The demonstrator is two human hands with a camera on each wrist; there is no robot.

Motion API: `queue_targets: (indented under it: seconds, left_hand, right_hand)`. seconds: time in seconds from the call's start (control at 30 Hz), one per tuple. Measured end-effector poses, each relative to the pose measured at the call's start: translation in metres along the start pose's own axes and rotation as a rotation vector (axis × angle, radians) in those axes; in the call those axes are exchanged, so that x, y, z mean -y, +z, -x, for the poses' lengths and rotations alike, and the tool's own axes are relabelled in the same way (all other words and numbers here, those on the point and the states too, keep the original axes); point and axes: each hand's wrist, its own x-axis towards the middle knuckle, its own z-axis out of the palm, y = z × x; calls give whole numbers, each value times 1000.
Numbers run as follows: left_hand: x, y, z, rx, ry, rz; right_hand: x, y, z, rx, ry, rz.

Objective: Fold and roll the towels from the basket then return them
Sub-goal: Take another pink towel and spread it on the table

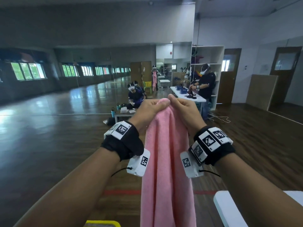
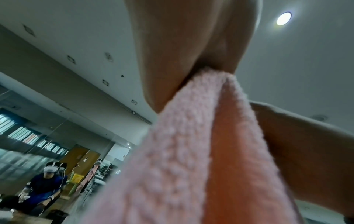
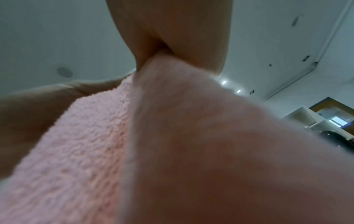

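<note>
Towel (image 1: pixel 165 154) hangs pinched over glossy wooden floor (image 1: pixel 54 128), mirrored hall.

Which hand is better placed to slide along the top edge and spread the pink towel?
Probably the right hand; the left hand pinches the pink towel at its top, so it can anchor.

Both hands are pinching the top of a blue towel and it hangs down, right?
Not quite: the towel is pink, not blue, as the head view shows. The left hand and right hand do pinch its top, and it hangs down.
</note>
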Motion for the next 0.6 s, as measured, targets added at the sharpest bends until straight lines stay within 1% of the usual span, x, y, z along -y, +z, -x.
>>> queue_targets:
  seconds: [0.07, 0.17, 0.23, 0.33, 0.4, 0.43, 0.47, 0.5, 0.57, 0.6]
  left_hand:
    - [-13, -6, -6, -106, 53, -64]
    - [-31, -12, -16, -134, 81, -105]
    - [-42, -15, -23, -140, 99, -130]
    - [-62, -21, -38, -209, 137, -70]
    - [-76, -26, -46, -249, 155, -22]
    - [-82, -28, -49, -241, 154, -8]
    - [-87, -28, -47, -187, 150, 2]
    - [-90, -26, -43, -92, 127, -23]
    - [-91, -16, -31, 103, 44, -164]
    - [-88, -9, -27, 145, 24, -208]
  right_hand:
    - [8, -5, -7, 51, 7, 53]
    - [27, -11, -19, 67, -24, 116]
    - [43, -14, -28, 107, -13, 145]
    - [62, -18, -37, 184, 10, 178]
    - [68, -20, -43, 169, -9, 199]
    - [71, -22, -46, 142, -26, 218]
    - [74, -24, -48, 99, -49, 223]
    - [78, -26, -50, 47, -80, 215]
    - [84, -29, -51, -22, -145, 169]
    - [86, -28, -50, -32, -171, 164]
